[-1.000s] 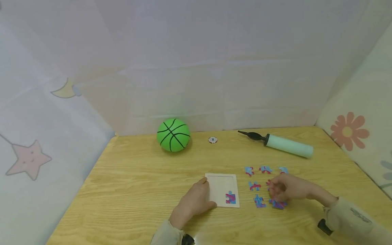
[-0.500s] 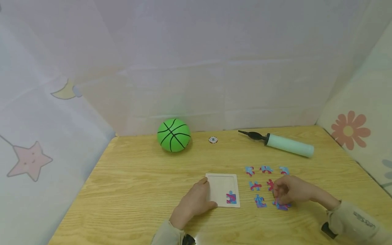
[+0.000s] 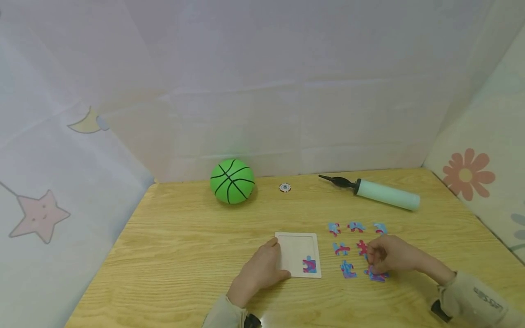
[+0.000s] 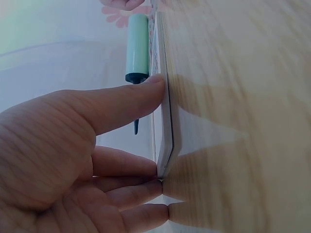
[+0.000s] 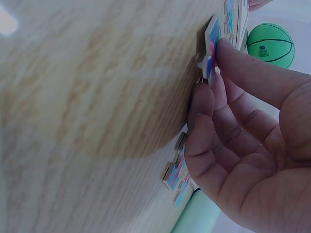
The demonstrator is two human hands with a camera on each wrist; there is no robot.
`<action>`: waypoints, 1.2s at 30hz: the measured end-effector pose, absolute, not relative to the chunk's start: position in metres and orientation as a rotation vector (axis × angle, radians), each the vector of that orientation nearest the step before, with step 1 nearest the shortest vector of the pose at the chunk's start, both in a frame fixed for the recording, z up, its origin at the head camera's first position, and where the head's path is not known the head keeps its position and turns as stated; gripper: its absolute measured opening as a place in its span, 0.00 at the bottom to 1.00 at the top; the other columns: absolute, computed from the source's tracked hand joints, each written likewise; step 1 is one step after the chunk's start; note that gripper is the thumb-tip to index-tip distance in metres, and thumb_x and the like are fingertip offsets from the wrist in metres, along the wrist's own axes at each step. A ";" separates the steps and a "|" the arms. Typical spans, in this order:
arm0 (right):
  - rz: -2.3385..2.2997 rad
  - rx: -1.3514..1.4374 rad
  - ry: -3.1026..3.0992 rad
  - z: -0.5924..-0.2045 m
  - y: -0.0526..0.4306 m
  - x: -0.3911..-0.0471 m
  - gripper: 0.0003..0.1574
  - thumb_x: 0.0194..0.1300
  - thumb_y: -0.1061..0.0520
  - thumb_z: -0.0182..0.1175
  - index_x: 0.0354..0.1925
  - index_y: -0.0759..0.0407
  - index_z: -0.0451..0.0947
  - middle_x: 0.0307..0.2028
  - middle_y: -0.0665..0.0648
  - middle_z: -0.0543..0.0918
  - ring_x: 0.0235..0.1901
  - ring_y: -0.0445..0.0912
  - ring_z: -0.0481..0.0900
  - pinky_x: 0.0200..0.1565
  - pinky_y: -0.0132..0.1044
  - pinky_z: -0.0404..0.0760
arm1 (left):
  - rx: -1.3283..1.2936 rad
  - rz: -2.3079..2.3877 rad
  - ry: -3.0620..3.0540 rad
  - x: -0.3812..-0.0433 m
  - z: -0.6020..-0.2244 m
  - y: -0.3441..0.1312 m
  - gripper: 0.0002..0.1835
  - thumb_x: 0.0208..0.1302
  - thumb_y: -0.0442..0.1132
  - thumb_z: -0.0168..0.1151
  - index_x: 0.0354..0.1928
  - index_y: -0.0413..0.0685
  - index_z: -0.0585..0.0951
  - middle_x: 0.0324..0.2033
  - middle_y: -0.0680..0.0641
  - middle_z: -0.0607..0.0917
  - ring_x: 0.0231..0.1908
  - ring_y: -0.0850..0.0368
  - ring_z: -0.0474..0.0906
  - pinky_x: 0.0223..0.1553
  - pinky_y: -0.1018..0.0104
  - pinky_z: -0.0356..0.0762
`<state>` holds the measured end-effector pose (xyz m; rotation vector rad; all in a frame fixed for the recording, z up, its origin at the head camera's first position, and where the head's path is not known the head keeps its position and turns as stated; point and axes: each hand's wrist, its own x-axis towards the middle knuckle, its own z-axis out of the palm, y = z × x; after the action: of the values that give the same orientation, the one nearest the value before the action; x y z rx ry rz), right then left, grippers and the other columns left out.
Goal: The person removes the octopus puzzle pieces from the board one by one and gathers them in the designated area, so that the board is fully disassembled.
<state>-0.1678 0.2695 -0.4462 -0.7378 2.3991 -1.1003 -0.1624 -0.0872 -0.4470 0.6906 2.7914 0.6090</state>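
A white puzzle tray (image 3: 292, 255) lies on the table, with one pink-and-blue jigsaw piece (image 3: 309, 265) in its lower right corner. My left hand (image 3: 260, 269) holds the tray by its left side, thumb at the near edge and fingers along the left edge. Over at the right, my right hand (image 3: 391, 256) pinches a purple-blue jigsaw piece (image 5: 212, 46) of the bottom row. The right wrist view shows the thumb on its printed face, curled fingers at its edge, and the piece tilted up. A red jigsaw piece (image 3: 362, 247) lies just beyond, partly covered by the fingers.
Several loose jigsaw pieces (image 3: 341, 248) lie in rows between tray and right hand. Farther back are a green ball (image 3: 232, 181), a poker chip (image 3: 285, 187) and a pale green hand pump (image 3: 387, 195). Cloth walls (image 3: 262, 91) enclose the wooden table (image 3: 172, 255).
My right hand has shifted slightly right, and the bottom-row piece at its fingers with it, uncovering more of the red piece. The left hand and the tray have stayed put.
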 end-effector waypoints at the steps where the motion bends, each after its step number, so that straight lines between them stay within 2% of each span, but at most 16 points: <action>1: -1.096 -0.733 2.403 -0.446 0.269 -0.168 0.11 0.52 0.61 0.71 0.27 0.59 0.76 0.23 0.45 0.78 0.22 0.34 0.70 0.24 0.30 0.72 | 0.687 0.609 2.791 -0.162 -0.447 -0.087 0.38 0.51 0.46 0.73 0.57 0.25 0.73 0.62 0.33 0.71 0.60 0.41 0.71 0.61 0.54 0.68; 9: -1.041 -0.728 2.420 -0.443 0.269 -0.170 0.08 0.56 0.60 0.68 0.29 0.57 0.76 0.23 0.43 0.77 0.23 0.33 0.71 0.25 0.30 0.72 | 0.659 0.601 2.784 -0.162 -0.451 -0.088 0.39 0.51 0.48 0.73 0.58 0.26 0.72 0.63 0.34 0.70 0.61 0.42 0.70 0.62 0.55 0.67; 14: -1.188 -0.764 2.316 -0.436 0.256 -0.177 0.06 0.61 0.60 0.64 0.34 0.63 0.77 0.27 0.49 0.79 0.25 0.36 0.72 0.26 0.32 0.75 | 0.653 0.606 2.783 -0.162 -0.451 -0.089 0.38 0.51 0.47 0.73 0.57 0.26 0.72 0.62 0.34 0.71 0.61 0.42 0.70 0.62 0.55 0.68; 19: -1.298 -0.640 2.236 -0.435 0.221 -0.183 0.09 0.63 0.59 0.63 0.39 0.65 0.78 0.33 0.57 0.82 0.32 0.44 0.78 0.34 0.35 0.79 | 0.654 0.615 2.782 -0.162 -0.449 -0.089 0.38 0.51 0.47 0.73 0.57 0.26 0.73 0.62 0.34 0.71 0.61 0.43 0.70 0.61 0.55 0.68; 23: -1.325 -0.578 2.224 -0.440 0.195 -0.189 0.12 0.64 0.59 0.63 0.42 0.66 0.77 0.36 0.59 0.82 0.35 0.48 0.79 0.36 0.36 0.80 | 0.662 0.611 2.788 -0.162 -0.449 -0.088 0.38 0.50 0.47 0.74 0.56 0.25 0.73 0.62 0.34 0.71 0.60 0.43 0.71 0.61 0.56 0.69; 30: -1.370 -0.499 2.196 -0.444 0.164 -0.202 0.13 0.64 0.58 0.62 0.43 0.66 0.79 0.35 0.56 0.83 0.31 0.44 0.74 0.33 0.33 0.75 | 0.642 0.598 2.807 -0.163 -0.451 -0.087 0.38 0.50 0.48 0.74 0.55 0.26 0.74 0.61 0.35 0.72 0.59 0.43 0.72 0.60 0.56 0.70; 36: -1.366 -0.501 2.183 -0.451 0.151 -0.209 0.11 0.63 0.60 0.62 0.42 0.67 0.80 0.37 0.55 0.83 0.34 0.43 0.78 0.36 0.35 0.80 | 0.645 0.594 2.806 -0.162 -0.450 -0.087 0.38 0.50 0.48 0.74 0.55 0.26 0.74 0.61 0.35 0.72 0.59 0.43 0.72 0.59 0.56 0.70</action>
<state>-0.2087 0.1511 -0.4506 -0.5013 2.1827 -1.3661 -0.1625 -0.0867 -0.4496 0.6449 2.8065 0.5937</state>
